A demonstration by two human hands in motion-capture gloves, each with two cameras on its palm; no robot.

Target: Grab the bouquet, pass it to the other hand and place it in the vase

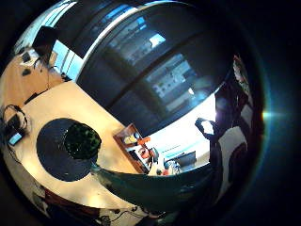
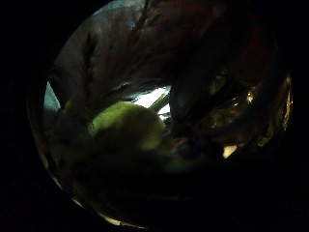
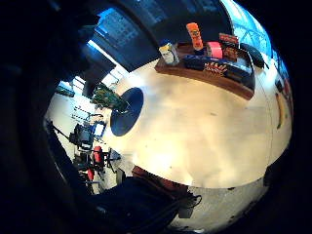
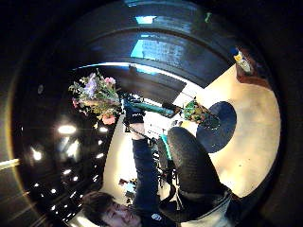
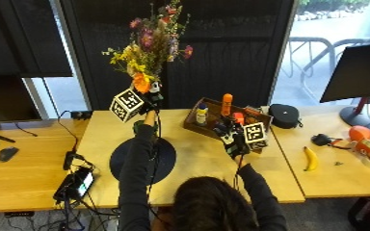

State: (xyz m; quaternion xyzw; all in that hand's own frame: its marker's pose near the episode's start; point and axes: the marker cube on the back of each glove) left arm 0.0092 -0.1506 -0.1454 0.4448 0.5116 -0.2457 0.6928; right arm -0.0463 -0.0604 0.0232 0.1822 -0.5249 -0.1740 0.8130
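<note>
My left hand (image 5: 148, 102) grips the stems of a bouquet (image 5: 150, 43) of pink, purple, yellow and orange flowers and holds it upright, high over the table. The right thumb side view shows the same bouquet (image 4: 94, 99) in that hand (image 4: 132, 116). Directly beneath stands a green vase (image 5: 137, 127) on a round black mat (image 5: 165, 161), partly hidden by my left forearm. From the left palm, the vase (image 1: 82, 140) shows from above on the mat (image 1: 51, 150). My right hand (image 5: 233, 142) hovers over the table to the right of the mat, fingers relaxed, holding nothing.
A wooden tray (image 5: 204, 126) with bottles, one of them orange (image 5: 227, 103), stands behind my right hand. A banana (image 5: 310, 159) lies further right, near a black case (image 5: 284, 115). Cables and a small device (image 5: 76, 183) sit at the table's left edge.
</note>
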